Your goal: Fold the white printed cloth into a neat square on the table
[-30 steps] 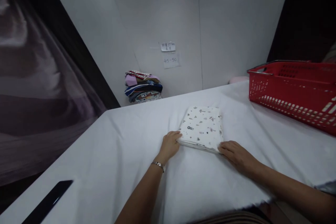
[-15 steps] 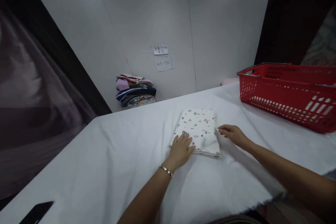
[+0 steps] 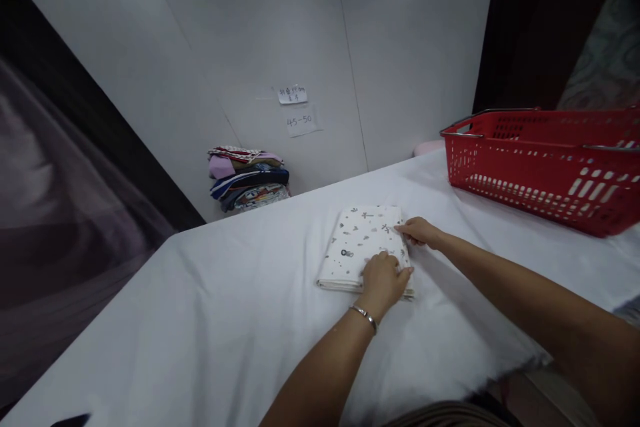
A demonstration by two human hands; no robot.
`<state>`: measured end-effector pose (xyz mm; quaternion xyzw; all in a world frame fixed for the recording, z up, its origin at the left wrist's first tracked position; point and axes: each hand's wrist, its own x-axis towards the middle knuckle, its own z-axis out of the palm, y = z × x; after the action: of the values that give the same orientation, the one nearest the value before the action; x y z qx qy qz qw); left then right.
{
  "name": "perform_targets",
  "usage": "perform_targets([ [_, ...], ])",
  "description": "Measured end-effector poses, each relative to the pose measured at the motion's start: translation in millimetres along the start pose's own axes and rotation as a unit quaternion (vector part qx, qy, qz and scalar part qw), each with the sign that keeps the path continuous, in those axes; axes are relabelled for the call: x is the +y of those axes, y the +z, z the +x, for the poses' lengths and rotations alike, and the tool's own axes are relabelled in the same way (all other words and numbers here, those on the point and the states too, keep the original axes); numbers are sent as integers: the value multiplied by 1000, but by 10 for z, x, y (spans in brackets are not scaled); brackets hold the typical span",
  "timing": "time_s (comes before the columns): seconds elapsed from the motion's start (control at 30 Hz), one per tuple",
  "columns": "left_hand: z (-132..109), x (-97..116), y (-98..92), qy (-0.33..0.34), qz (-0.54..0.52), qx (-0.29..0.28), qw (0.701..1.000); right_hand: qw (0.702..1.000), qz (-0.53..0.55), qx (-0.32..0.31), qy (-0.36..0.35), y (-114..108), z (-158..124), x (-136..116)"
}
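A white folded cloth (image 3: 357, 237) with small dark and grey prints lies in several layers on the white-covered table (image 3: 240, 320). My left hand (image 3: 384, 279), a silver bangle at its wrist, rests on the cloth's near right part, thumb and fingers apart. At the cloth's right edge, my right hand (image 3: 420, 232) pinches the side, thumb on top and fingers partly tucked beneath the edge.
A red plastic basket (image 3: 530, 170) with metal handles stands on the right of the table. Several folded fabrics (image 3: 250, 180) are stacked beyond the far edge by the wall. Two paper labels (image 3: 300, 121) hang above. A dark flat object (image 3: 73, 421) shows at the lower left.
My left hand has slid right across the cloth to its near right part. My right hand has moved in from beside the cloth and taken its right edge. The view has shifted slightly.
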<state>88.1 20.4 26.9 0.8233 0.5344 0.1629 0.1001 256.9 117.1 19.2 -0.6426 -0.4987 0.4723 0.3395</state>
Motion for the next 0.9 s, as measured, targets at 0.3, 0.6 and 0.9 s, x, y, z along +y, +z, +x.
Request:
perform_targets([
  [0.3, 246, 128, 69, -77, 46, -52, 995, 1000, 22, 8, 7, 22, 67, 34],
  [0.6, 205, 141, 36, -64, 54, -46, 995, 998, 57, 28, -28, 22, 178, 148],
  [0.9, 419, 178, 33, -104, 45, -43, 993, 995, 85, 5, -61, 9, 132, 270],
])
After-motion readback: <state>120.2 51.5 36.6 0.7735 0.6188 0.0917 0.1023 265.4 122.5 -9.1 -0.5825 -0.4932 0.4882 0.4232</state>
